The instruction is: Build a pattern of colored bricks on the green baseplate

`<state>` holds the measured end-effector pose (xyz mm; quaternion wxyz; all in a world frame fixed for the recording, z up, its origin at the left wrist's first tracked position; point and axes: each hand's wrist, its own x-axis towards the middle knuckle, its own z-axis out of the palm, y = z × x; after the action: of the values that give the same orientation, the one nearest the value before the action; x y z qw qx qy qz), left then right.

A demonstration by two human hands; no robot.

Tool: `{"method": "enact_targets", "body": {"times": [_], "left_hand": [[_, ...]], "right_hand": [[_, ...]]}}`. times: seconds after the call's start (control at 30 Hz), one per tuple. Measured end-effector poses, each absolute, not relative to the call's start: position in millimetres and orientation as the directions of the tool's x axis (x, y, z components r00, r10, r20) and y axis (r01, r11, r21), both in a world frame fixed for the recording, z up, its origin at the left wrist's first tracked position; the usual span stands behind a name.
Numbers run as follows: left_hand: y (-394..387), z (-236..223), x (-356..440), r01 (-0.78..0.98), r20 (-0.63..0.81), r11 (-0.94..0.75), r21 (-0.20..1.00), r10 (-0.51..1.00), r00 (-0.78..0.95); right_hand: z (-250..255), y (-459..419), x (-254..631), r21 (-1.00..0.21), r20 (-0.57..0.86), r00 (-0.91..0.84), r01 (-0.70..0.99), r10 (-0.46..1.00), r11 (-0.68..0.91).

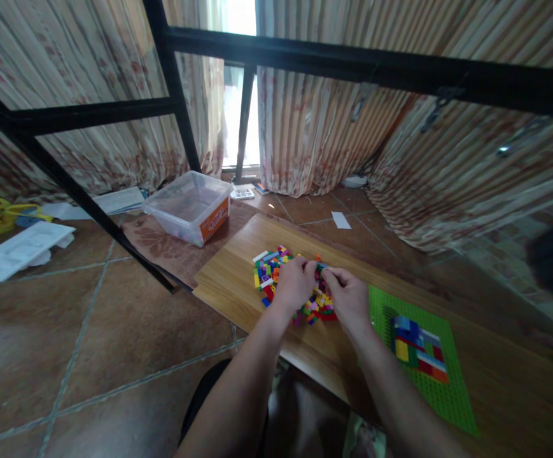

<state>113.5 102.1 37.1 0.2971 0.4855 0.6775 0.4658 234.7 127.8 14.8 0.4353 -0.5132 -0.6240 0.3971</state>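
My left hand (296, 280) is over a loose pile of small coloured toy bricks (267, 280), its fingers curled and pointing toward my other hand. Close on its right, my right hand (347, 294) has thumb and fingertips pinched together at the pile's right side. Whatever the fingertips of either hand hold is too small and too hidden to make out. Right of my right wrist lies a green baseplate (452, 404). A block of joined bricks (419, 350) in blue, red, yellow and white sits on that plate.
The bricks and plate rest on a narrow wooden bench (238, 254). A clear plastic box (185, 207) with an orange label stands behind it, to the left. Black metal bars (305, 54) cross above. White molded trays (23, 248) lie on the tiled floor, left.
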Motion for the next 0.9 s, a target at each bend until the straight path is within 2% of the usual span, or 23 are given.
{"method": "enact_targets", "body": {"times": [0.07,0.17,0.3,0.4,0.5,0.63,0.8,0.9], "left_hand": [[100,40,98,0.506,0.02,0.173,0.845,0.936,-0.352],[98,41,86,0.619,-0.018,0.26,0.741,0.929,-0.369],[95,40,86,0.71,-0.019,0.252,0.657,0.948,-0.318],[94,39,89,0.745,-0.01,0.248,0.619,0.951,-0.309],[94,37,89,0.757,0.011,0.222,0.614,0.957,-0.29],[95,37,86,0.74,0.01,0.189,0.645,0.967,-0.256],[94,39,83,0.721,0.027,0.154,0.675,0.972,-0.233],[95,39,81,0.719,0.031,0.155,0.677,0.971,-0.238]], "right_hand": [[12,132,237,-0.86,0.154,-0.147,0.467,0.977,0.206],[9,140,241,-0.735,0.181,-0.224,0.617,0.958,0.283],[7,146,243,-0.627,0.207,-0.302,0.689,0.931,0.363],[10,146,240,-0.619,0.203,-0.288,0.703,0.936,0.351],[18,148,234,-0.595,0.224,-0.289,0.716,0.931,0.366],[26,157,225,-0.478,0.255,-0.413,0.733,0.875,0.485],[19,173,218,-0.317,0.194,-0.578,0.728,0.793,0.608],[16,178,219,-0.299,0.159,-0.617,0.714,0.771,0.633]]}}
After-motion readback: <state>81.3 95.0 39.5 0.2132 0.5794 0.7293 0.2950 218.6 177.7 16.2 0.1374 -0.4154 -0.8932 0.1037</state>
